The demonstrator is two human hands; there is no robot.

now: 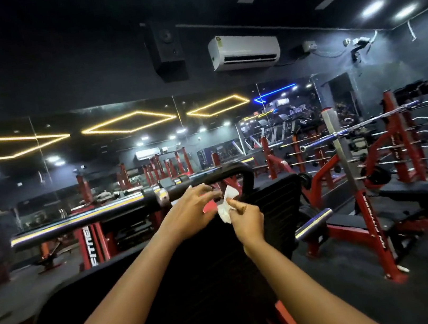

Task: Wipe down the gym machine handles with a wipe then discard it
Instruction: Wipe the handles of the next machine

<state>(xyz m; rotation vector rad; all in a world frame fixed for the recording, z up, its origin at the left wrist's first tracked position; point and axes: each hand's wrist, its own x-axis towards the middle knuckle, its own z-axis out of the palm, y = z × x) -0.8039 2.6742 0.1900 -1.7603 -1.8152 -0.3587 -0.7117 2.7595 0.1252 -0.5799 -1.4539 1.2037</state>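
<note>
Near handle (227, 173), right fingers (238, 206) pinching wipe (226, 210), left fingers (202, 190) spread

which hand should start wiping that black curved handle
Right: the right hand pinches the wipe just below the black curved handle, while the left hand lies open beside it.

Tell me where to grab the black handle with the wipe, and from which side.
Grip the handle on its near-level top stretch, left of where it bends down, coming from above with the palm down. That stretch looks straight and bare, so the wipe, now pinched by the right hand, can probably wrap right around it.
</note>
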